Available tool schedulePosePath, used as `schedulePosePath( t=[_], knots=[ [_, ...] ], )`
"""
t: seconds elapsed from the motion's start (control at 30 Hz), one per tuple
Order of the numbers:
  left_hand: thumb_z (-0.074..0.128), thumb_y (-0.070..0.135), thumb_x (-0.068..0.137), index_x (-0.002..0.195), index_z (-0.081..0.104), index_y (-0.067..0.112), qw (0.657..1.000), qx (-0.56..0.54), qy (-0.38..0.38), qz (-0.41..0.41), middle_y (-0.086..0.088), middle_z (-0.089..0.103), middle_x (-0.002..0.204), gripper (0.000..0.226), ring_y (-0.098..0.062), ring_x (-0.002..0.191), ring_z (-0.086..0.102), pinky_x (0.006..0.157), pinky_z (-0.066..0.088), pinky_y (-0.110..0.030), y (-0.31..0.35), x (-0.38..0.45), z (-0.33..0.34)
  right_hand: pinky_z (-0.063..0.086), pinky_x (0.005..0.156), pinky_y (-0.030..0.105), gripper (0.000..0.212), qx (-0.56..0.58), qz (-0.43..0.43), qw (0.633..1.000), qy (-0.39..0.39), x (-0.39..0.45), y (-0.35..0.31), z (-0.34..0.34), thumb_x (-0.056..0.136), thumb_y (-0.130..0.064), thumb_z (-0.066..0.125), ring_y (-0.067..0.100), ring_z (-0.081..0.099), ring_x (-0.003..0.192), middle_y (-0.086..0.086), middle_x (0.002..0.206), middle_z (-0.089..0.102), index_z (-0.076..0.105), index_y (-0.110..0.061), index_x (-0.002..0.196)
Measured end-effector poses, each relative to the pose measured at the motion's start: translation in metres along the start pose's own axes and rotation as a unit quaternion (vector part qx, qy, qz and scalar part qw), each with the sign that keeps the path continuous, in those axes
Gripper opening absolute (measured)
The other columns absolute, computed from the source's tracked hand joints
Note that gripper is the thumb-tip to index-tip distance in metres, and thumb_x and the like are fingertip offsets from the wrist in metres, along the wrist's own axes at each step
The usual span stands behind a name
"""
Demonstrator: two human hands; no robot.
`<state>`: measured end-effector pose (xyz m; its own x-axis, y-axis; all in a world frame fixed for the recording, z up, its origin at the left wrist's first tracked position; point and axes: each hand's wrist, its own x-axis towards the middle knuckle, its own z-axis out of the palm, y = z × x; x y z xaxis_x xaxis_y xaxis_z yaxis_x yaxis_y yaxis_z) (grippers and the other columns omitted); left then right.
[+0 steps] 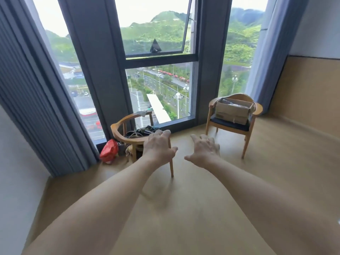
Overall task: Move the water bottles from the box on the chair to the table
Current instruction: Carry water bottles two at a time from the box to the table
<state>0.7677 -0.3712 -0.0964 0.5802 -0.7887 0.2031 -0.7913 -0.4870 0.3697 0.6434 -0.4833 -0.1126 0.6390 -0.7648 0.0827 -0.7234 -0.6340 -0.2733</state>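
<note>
Above the floor, left hand (158, 146) and right hand (205, 150) apart, fingers loose and empty, cardboard box (232, 111) on far chair (233, 126).

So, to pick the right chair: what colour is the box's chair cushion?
Dark, near black, cushion in the head view.

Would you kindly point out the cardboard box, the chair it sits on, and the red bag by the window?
cardboard box (232, 113): head view, on its front side.
chair (258, 107): head view, on its right armrest.
red bag (109, 151): head view, on its middle.
</note>
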Motion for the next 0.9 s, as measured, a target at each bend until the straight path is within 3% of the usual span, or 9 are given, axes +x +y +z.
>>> schedulePosePath(
  t=[0.3,0.53,0.63,0.9],
  knots=[
    [0.068,0.048,0.092,0.156,0.037,0.024,0.995,-0.006,-0.056,0.087,-0.006,0.044,0.155,0.074,-0.030,0.143,0.038,0.112,0.039,-0.050,0.081,0.155,0.088,0.042,0.097,0.044,0.078,-0.006,0.125,0.992,0.029,0.108,0.113,0.002,0.083,-0.058,0.074,0.031,0.045,0.131,0.008,0.146,0.048,0.042,-0.031,0.148],
    [0.068,0.050,0.090,0.151,0.043,0.028,0.984,-0.020,-0.079,0.158,-0.006,0.048,0.148,0.070,-0.030,0.137,0.044,0.109,0.043,-0.050,0.124,0.317,0.144,0.038,0.106,0.046,0.085,-0.021,0.200,0.979,0.033,0.242,0.174,-0.006,0.084,-0.058,0.073,0.033,0.041,0.137,0.009,0.153,0.042,0.034,-0.031,0.154],
    [0.067,0.050,0.089,0.147,0.045,0.027,0.979,-0.016,-0.087,0.185,-0.005,0.052,0.142,0.066,-0.030,0.131,0.046,0.103,0.047,-0.049,0.140,0.386,0.158,0.038,0.103,0.045,0.083,-0.017,0.226,0.973,0.037,0.301,0.194,-0.016,0.084,-0.056,0.073,0.031,0.040,0.134,0.008,0.149,0.043,0.034,-0.032,0.153],
    [0.063,0.051,0.090,0.152,0.041,0.026,0.971,-0.021,-0.110,0.211,-0.005,0.048,0.148,0.070,-0.030,0.138,0.040,0.104,0.040,-0.047,0.174,0.519,0.210,0.037,0.101,0.043,0.080,-0.014,0.274,0.961,0.034,0.419,0.257,-0.017,0.082,-0.057,0.070,0.030,0.040,0.131,0.006,0.144,0.045,0.035,-0.033,0.150]
  ],
)
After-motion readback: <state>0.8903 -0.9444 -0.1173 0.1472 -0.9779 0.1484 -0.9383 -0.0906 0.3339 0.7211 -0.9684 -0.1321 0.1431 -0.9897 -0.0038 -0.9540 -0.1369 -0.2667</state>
